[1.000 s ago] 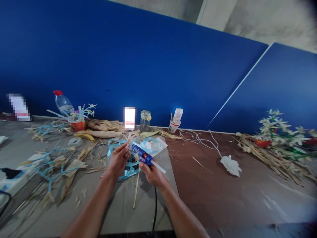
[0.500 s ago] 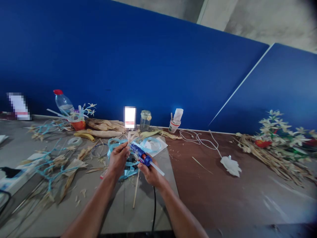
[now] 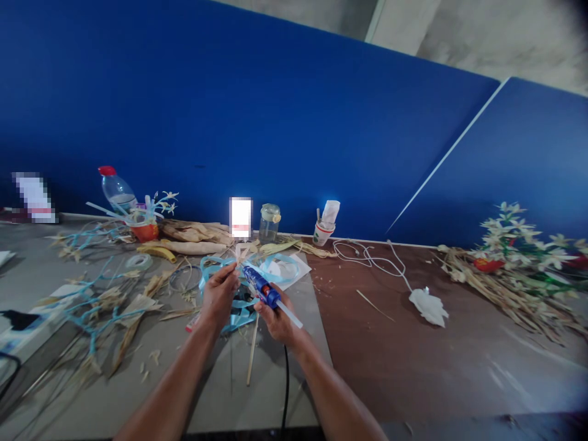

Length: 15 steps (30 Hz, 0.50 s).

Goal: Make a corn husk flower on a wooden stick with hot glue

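1. At near left, branched stems point(image 3: 93, 338) are already wrapped in blue and tipped with dried petals.
2. At near centre, a blue glue gun point(image 3: 261, 288) is gripped by the right hand point(image 3: 278, 321), nozzle pointed away.
3. A small pale piece point(image 3: 241, 252) is pinched in the left hand point(image 3: 219, 294) beside the nozzle; it seems unfinished, and whether glue is applied cannot be told.
4. At far left, dried husks point(image 3: 193, 233) are left loose.
5. No writing can be read on gun, paper cup point(image 3: 323, 235) or pixelated screen point(image 3: 241, 217).

No lettering is legible; markings on the blue glue gun point(image 3: 260, 286) and white cup point(image 3: 322, 235) are unreadably small.
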Tool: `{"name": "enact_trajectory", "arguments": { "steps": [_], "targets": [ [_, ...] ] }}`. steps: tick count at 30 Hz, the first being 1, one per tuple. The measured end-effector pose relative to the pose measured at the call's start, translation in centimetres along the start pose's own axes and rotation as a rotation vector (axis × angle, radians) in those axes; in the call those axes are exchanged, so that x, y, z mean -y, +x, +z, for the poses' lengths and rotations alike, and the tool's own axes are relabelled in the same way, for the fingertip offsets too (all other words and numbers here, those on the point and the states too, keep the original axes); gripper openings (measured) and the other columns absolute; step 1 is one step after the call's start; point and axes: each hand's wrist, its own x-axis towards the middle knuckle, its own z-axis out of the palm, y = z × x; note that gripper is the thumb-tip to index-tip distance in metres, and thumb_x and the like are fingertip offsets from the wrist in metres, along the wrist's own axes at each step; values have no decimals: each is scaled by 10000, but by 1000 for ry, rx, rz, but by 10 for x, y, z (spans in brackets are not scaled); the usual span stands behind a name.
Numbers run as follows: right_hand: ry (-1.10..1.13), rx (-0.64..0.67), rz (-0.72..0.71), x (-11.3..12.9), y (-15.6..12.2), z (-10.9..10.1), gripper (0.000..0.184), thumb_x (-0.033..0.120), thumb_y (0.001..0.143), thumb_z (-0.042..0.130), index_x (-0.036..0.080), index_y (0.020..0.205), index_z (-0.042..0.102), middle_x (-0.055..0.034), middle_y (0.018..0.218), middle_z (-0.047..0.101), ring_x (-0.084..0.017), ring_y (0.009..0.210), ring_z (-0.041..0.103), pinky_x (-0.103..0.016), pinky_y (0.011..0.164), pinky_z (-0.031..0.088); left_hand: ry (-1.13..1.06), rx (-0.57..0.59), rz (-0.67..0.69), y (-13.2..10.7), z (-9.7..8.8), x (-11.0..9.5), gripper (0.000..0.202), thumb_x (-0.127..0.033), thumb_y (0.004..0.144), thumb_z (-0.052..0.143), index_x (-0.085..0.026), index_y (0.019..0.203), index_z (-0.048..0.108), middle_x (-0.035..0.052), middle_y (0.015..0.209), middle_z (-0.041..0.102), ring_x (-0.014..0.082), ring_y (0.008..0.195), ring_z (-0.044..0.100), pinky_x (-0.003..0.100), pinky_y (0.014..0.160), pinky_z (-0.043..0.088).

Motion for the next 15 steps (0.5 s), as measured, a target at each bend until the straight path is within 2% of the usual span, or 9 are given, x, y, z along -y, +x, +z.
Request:
{"name": "enact_trajectory", "arguments": {
  "steps": [4, 9, 15],
  "targets": [
    [-42, -2, -33, -1, 1, 1, 244, 392, 790, 551, 168, 882, 517, -28, 755, 541, -153, 674, 502, -264, 618, 420, 46, 21, 29, -1, -1, 1, 330, -310, 632, 688, -162, 927, 683, -26, 628, 517, 57, 510, 408, 182, 469, 326],
    [-55, -13, -62, -1, 2, 2, 243, 401, 791, 547, 174, 860, 493, -11, 742, 499, -138, 661, 466, -244, 591, 394, 125, -18, 80, 0, -1, 0, 332, -327, 626, 681, -170, 918, 690, -31, 609, 494, 75, 508, 389, 202, 465, 311],
    [-54, 35, -75, 1, 2, 2, 226, 396, 794, 532, 182, 798, 461, 8, 701, 449, -123, 615, 430, -234, 544, 355, 254, -36, 150, -5, 2, -5, 278, -308, 658, 640, -165, 890, 693, -21, 658, 524, 95, 564, 415, 221, 528, 345]
  ]
}}
